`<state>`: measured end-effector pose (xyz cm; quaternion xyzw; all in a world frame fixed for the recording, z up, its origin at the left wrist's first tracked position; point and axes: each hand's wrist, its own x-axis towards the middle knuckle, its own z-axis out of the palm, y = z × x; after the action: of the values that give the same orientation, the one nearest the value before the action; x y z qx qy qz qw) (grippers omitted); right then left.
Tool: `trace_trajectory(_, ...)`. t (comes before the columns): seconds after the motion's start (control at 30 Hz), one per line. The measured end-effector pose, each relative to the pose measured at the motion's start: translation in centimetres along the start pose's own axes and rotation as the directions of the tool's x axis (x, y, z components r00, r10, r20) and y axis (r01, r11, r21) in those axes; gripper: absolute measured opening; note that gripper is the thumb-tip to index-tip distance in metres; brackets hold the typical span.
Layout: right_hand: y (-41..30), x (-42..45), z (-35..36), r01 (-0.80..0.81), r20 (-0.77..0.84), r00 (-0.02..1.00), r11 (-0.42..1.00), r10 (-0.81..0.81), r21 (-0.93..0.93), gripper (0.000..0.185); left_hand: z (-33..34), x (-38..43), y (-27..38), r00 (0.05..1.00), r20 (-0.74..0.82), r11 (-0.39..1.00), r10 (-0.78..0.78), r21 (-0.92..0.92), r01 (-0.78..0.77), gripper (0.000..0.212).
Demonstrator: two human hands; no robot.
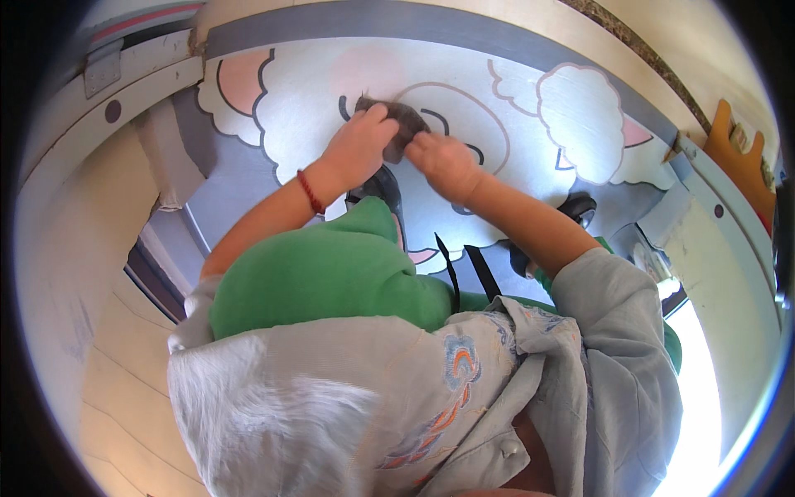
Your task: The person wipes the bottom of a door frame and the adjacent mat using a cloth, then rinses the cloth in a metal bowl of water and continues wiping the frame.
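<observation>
Between my two hands a dark brown piece of cloth (407, 123) is stretched above a floor mat printed with cartoon sheep (298, 112). My left hand (360, 146), with a red braided bracelet at its wrist, pinches the cloth's upper left part. At the cloth's right edge, my right hand (444, 163) has its fingers curled on it. The cloth is slightly blurred, so its exact kind cannot be told. Below the cloth a black shoe (384, 186) shows on the mat, partly hidden by my green-clad knee (323, 273).
Another black shoe (577, 208) rests on the mat at the right. Pale door-frame-like panels (714, 211) stand on both sides. A clear plastic item (646, 251) lies by the right panel. An orange-brown object (730, 158) is at the far right. Two black straps (481, 270) hang near my lap.
</observation>
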<state>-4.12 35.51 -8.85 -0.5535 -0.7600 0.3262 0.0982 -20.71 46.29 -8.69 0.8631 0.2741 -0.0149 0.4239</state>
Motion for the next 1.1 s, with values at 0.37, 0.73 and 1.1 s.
trace_trajectory(0.37,12.6,9.5,-11.6,-0.346,-0.565,0.78,0.938,0.269,-0.031,0.016,-7.3,15.8,1.5,0.915,-0.326,0.97,0.24,0.121,-0.211,0.012)
trace_trajectory(0.73,3.7,-2.2,-3.3,-0.229,-0.254,0.937,0.971,0.24,0.071,0.013,0.0,4.8,3.2,0.919,0.032,0.917,0.394,0.063,-0.395,0.015)
trace_trajectory(1.1,8.7,7.0,-6.0,-0.267,-0.489,0.827,0.959,0.279,0.097,0.012,-3.1,12.4,-0.3,0.939,-0.097,0.939,0.331,0.136,-0.317,0.017)
